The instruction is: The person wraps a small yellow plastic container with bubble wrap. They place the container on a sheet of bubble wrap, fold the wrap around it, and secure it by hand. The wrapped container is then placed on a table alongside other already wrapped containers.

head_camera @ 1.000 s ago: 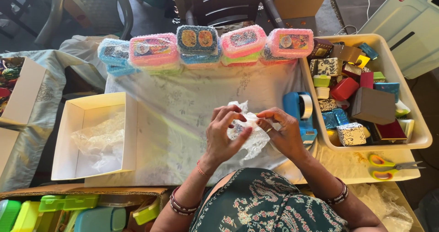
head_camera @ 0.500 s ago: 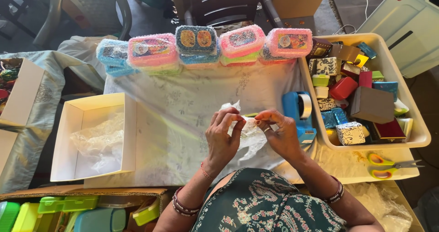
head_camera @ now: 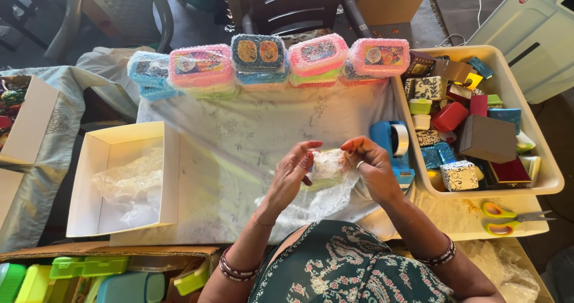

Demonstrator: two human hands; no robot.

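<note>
Both hands up over the counter (head_camera: 239, 135) — left hand (head_camera: 293, 171) and right hand (head_camera: 371, 168) pinch a small item (head_camera: 327, 162) between them, bubble wrap (head_camera: 326, 198) half round it, the loose tail hanging toward the lap. Grip is by fingertips only; the slick film could slip and the wrap spring open, or the item drop out. The tape dispenser (head_camera: 394, 147) sits just right of the right hand, close enough to knock. Behind it, a crowded tray (head_camera: 541, 159); scissors (head_camera: 508, 216) near the counter edge; wrapped boxes (head_camera: 263, 61) along the far side — an elbow swing could shift them.
</note>
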